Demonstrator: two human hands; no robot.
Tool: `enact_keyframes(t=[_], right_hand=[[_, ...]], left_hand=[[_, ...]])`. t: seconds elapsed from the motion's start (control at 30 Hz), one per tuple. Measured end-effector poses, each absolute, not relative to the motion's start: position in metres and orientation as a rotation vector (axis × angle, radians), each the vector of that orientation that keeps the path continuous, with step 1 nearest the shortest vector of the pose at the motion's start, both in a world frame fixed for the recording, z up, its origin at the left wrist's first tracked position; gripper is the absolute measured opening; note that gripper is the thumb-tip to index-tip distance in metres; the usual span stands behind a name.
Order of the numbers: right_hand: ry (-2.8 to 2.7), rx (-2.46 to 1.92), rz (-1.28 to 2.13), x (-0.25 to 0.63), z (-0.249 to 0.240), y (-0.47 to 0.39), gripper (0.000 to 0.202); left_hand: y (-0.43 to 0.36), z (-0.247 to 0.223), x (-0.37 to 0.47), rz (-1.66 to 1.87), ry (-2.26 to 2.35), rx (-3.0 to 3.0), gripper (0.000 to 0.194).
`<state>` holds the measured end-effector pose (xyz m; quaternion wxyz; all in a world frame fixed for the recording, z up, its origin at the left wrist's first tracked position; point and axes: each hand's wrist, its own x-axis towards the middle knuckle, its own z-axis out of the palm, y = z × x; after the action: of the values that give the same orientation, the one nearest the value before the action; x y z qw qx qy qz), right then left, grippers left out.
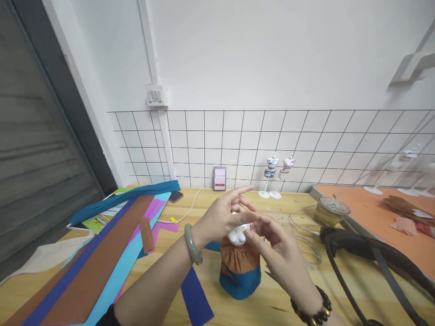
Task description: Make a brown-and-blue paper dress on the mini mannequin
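Note:
A small white figure piece [237,236] sits on top of a gathered brown cloth form [239,259] with a teal lower band [240,284]. My left hand [228,215], a green bangle at its wrist, reaches behind the white piece with its fingers bent around its upper side. From the right, my right hand [277,240] has thumb and fingers closed at the piece's edge, near the left thumb. The hands partly cover the top of the piece, and any thin thing between the fingertips is too small to make out.
Brown, blue and purple cloth strips [102,253] cover the table's left. A phone [219,178] stands against the wall beside two figures on stands [270,172]. At the right are a clear container [332,210], a cable and a black-framed object [374,253].

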<state>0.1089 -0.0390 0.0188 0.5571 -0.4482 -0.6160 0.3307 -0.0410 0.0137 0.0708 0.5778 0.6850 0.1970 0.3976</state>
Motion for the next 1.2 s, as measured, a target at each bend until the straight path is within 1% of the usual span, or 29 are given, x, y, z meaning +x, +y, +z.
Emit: enact_keyframes(t=[0.13, 0.2, 0.4, 0.53, 0.6, 0.63, 0.77, 0.8, 0.9, 0.97, 1.07, 1.2], right_hand=[[-1.338, -0.893, 1.069, 0.112, 0.015, -0.031, 0.028], [-1.284, -0.828, 1.154, 0.112, 0.013, -0.026, 0.029], [-1.245, -0.745, 1.277, 0.109, 0.008, -0.017, 0.036], [-1.255, -0.735, 1.317, 0.113, 0.004, -0.012, 0.046], [-1.259, -0.747, 1.274, 0.118, 0.004, -0.012, 0.046], [-1.262, -0.76, 1.236, 0.121, 0.007, -0.012, 0.043], [-1.324, -0.858, 1.05, 0.127, 0.031, -0.026, 0.018], [-1.387, -0.898, 0.98, 0.127, 0.039, -0.03, 0.017], [-1.742, -1.038, 0.574, 0.123, 0.062, -0.043, 0.018], [-1.87, -1.052, 0.403, 0.119, 0.07, -0.047, 0.016], [-1.943, -1.046, 0.327, 0.115, 0.072, -0.047, 0.015], [-1.975, -1.073, 0.34, 0.115, 0.07, -0.048, 0.017]], left_hand=[[0.013, 0.071, -0.041, 0.944, 0.466, 1.614, 0.077], [0.013, 0.07, -0.04, 0.954, 0.455, 1.6, 0.077], [0.013, 0.067, -0.04, 0.975, 0.423, 1.539, 0.083], [0.014, 0.064, -0.042, 1.0, 0.437, 1.574, 0.081], [0.014, 0.062, -0.042, 1.003, 0.43, 1.578, 0.082], [0.013, 0.061, -0.042, 1.003, 0.413, 1.57, 0.085], [0.011, 0.061, -0.04, 1.002, 0.358, 1.568, 0.093], [0.009, 0.062, -0.039, 1.001, 0.362, 1.581, 0.093], [0.006, 0.064, -0.038, 0.973, 0.37, 1.602, 0.09], [0.005, 0.065, -0.036, 0.948, 0.355, 1.577, 0.088], [0.005, 0.063, -0.034, 0.91, 0.324, 1.479, 0.088], [0.009, 0.063, -0.033, 0.825, 0.286, 1.261, 0.088]])
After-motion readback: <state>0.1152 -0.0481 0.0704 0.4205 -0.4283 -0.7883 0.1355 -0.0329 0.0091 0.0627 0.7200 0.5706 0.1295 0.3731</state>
